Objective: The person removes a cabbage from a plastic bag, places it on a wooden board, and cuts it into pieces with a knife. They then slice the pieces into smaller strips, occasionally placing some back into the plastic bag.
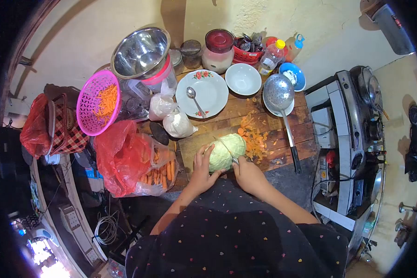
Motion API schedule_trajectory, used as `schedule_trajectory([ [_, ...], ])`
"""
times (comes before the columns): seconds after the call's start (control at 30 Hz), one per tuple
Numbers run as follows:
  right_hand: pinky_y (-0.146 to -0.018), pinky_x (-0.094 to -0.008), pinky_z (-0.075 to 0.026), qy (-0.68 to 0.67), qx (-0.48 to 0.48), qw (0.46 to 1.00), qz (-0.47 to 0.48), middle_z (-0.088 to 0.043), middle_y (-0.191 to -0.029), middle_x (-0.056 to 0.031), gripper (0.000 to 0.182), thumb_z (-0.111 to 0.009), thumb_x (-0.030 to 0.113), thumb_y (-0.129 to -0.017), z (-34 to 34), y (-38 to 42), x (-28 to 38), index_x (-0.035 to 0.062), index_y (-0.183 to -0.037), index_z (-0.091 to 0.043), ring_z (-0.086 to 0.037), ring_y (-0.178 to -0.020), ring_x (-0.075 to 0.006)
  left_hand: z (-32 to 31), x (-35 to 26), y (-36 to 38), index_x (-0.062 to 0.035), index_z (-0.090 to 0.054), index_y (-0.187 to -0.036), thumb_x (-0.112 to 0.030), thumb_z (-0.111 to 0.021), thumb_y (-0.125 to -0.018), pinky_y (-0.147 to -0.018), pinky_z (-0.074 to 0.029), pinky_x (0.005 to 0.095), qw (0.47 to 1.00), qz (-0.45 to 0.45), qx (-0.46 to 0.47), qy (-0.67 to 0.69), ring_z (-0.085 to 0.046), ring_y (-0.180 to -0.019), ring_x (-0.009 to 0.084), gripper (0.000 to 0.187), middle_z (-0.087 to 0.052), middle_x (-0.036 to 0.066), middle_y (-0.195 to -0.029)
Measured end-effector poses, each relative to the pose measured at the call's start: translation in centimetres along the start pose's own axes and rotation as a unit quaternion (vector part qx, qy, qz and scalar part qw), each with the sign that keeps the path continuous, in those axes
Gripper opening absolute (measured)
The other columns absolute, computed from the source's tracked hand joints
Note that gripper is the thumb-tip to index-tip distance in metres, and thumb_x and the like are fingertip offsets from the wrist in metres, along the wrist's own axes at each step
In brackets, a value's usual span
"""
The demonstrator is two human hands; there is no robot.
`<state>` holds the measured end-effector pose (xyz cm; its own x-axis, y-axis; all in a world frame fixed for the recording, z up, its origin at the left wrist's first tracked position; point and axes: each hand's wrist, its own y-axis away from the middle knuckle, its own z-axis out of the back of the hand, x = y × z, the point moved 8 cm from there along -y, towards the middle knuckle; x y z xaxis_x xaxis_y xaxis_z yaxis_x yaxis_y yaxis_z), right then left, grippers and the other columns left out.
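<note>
Pale green cabbage (225, 150); orange carrot shavings (254, 139); pink basket (89, 109); red bag (120, 155); white floral-rimmed plate (213, 95)

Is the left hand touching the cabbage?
Touching. The head view shows the left hand with its fingers pressed on the cabbage's left side, no gap between them.

Pink basket (89, 104), steel bowl (140, 52), skimmer (278, 92)
</note>
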<state>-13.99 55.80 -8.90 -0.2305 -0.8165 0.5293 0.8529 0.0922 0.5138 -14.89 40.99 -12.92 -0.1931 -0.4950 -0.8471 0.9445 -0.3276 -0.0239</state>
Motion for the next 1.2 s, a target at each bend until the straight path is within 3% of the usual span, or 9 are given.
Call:
schedule_trajectory([
  [0.4, -0.062, -0.0546, -0.048, 0.006, -0.085, 0.996, 0.027, -0.062, -0.074, -0.0282, 0.027, -0.045, 0.026, -0.096, -1.7, -2.9, -1.1, -0.0010, -0.098, -0.047, -0.062, -0.069, -0.0457, 0.5, 0.7, -1.6, -0.0070, -0.021, -0.146, -0.025, -0.074, -0.075, -0.108, -0.024, 0.0492, 0.999, -0.003, -0.040, -0.015, -0.028, -0.130, 0.0429, 0.091, -0.027, 0.024, -0.138],
  [0.63, -0.070, -0.0541, -0.049, 0.032, -0.030, 0.999, 0.022, -0.063, -0.080, -0.0295, 0.031, -0.044, 0.026, -0.096, -0.6, -2.1, -0.3, -0.0035, -0.103, -0.049, -0.063, -0.077, -0.0456, 0.6, -0.6, -1.1, -0.0090, -0.021, -0.145, -0.026, -0.080, -0.068, -0.105, -0.029, 0.0507, 0.996, -0.017, -0.049, -0.066, -0.030, -0.127, 0.0442, 0.099, -0.028, 0.023, -0.138],
  [0.9, -0.074, -0.0540, -0.048, 0.046, 0.008, 0.998, -0.029, -0.063, -0.085, -0.0298, 0.030, -0.042, 0.026, -0.097, 1.7, 3.5, -0.5, -0.0025, -0.107, -0.047, -0.062, -0.082, -0.0461, 0.0, -1.1, -0.5, -0.0138, -0.027, -0.144, -0.026, -0.080, -0.068, -0.102, -0.031, 0.0509, 0.995, -0.035, -0.038, -0.080, -0.032, -0.124, 0.0431, 0.093, -0.030, 0.023, -0.137],
  [1.2, -0.072, -0.0545, -0.048, 0.024, 0.006, 0.999, -0.042, -0.064, -0.085, -0.0298, 0.029, -0.041, 0.025, -0.097, -0.6, 2.2, -2.2, -0.0021, -0.108, -0.046, -0.063, -0.080, -0.0457, -0.8, -1.3, 0.2, -0.0128, -0.026, -0.145, -0.022, -0.078, -0.070, -0.103, -0.029, 0.0515, 0.992, -0.080, -0.048, -0.080, -0.031, -0.124, 0.0437, 0.092, -0.029, 0.023, -0.137],
])
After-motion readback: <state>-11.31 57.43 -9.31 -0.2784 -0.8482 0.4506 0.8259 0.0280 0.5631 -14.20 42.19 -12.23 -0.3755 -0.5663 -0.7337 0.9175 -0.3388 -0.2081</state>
